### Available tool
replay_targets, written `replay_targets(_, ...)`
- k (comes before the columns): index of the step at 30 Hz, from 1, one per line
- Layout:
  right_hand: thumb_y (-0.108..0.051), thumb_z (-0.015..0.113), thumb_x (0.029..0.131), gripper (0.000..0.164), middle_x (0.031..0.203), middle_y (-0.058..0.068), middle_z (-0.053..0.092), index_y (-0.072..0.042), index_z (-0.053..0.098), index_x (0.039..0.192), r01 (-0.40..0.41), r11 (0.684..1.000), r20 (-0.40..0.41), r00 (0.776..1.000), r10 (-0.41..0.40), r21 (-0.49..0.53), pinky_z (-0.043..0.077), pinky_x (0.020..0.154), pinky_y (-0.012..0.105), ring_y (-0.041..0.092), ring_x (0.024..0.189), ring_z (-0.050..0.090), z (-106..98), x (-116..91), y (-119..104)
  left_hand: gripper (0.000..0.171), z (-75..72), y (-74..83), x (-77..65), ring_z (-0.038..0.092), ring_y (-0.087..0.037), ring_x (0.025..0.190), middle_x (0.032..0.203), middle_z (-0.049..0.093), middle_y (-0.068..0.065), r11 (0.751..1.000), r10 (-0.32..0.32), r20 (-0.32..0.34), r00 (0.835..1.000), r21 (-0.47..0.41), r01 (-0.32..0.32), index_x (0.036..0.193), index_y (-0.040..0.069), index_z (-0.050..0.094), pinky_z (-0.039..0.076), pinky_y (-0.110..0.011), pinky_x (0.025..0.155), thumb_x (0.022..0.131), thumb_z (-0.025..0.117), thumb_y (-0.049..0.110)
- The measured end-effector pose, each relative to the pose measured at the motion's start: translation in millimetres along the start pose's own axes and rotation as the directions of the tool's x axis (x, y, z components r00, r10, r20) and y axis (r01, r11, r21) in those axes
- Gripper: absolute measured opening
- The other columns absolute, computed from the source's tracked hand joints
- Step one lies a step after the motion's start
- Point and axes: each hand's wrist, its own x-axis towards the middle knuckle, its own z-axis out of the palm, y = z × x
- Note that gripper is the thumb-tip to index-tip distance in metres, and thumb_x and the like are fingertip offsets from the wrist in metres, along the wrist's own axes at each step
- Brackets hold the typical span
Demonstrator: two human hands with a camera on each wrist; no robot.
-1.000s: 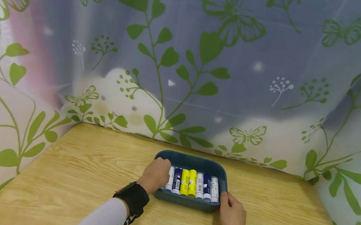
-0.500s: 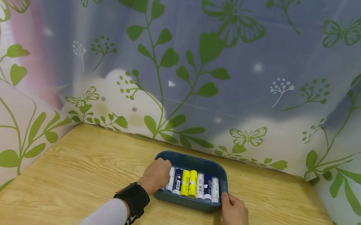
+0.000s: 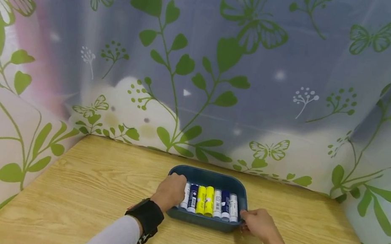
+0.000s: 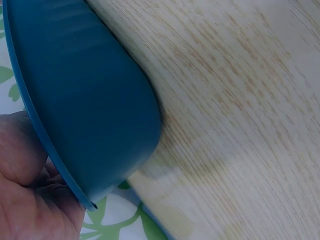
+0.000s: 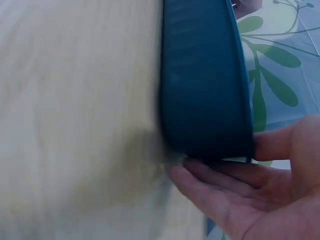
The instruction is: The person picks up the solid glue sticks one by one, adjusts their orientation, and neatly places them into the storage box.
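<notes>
A dark teal plastic bin (image 3: 199, 220) stands on the wooden table with its long side facing me. Inside lies a row of several glue sticks (image 3: 209, 201), white, dark blue and yellow, side by side. My left hand (image 3: 172, 188), fingers curled, reaches over the bin's left end; in the left wrist view it shows behind the rim (image 4: 42, 135). Its fingertips are hidden, so whether it grips a glue stick or the rim cannot be told. At the right end my right hand (image 5: 270, 185) pinches the bin, thumb at the rim, other fingers lower along the end wall.
The wood-grain table (image 3: 100, 192) stretches to both sides and in front of the bin. Behind it and at both sides hangs a curtain (image 3: 202, 76) printed with leaves and butterflies. Dark bands (image 3: 145, 218) sit on both wrists.
My right hand has turned at the bin's right end, its forearm swinging right, so its wristband and sleeve now show. The left hand, bin and glue sticks look unmoved apart from a slight view shift.
</notes>
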Motion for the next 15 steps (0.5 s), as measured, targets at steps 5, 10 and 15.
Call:
replay_targets(5,-0.014,0.055,0.099,0.031,0.071,0.009,0.06,0.005,0.061,0.075,0.001,0.997,0.104,0.995,0.007,-0.075,0.058,0.065,0.034,0.017,0.064,0.062,-10.2,5.4,-7.0,0.002,-1.3,1.6,0.1,0.058,-0.019,0.064,0.076,0.065,-0.01,1.0,-0.002,0.033,0.999,-0.011,0.002,0.092,-0.002,0.069,0.053,-0.033,0.062,0.091,0.067,-0.003)
replay_targets(10,-0.015,0.055,0.1,0.028,0.075,0.012,0.064,0.005,0.062,0.081,-0.032,0.965,0.201,0.976,0.087,-0.261,0.059,0.068,0.036,0.021,0.069,0.064,-18.7,10.6,-19.3,0.014,-3.1,2.8,-3.3,0.053,-0.018,0.055,0.064,0.056,-0.006,0.998,0.03,0.053,0.998,-0.062,-0.027,0.078,0.0,0.065,0.045,-0.03,0.054,0.091,0.065,-0.005)
replay_targets(15,-0.019,0.052,0.102,0.033,0.079,0.015,0.069,0.008,0.066,0.091,-0.006,0.875,0.17,0.98,0.101,-0.484,0.058,0.065,0.038,0.026,0.069,0.067,-23.0,18.1,-36.3,0.038,-5.3,5.0,-4.8,0.039,-0.015,0.048,0.053,0.037,0.0,0.995,0.016,0.103,0.995,-0.095,-0.006,0.058,0.008,0.05,0.034,-0.028,0.05,0.092,0.061,-0.005)
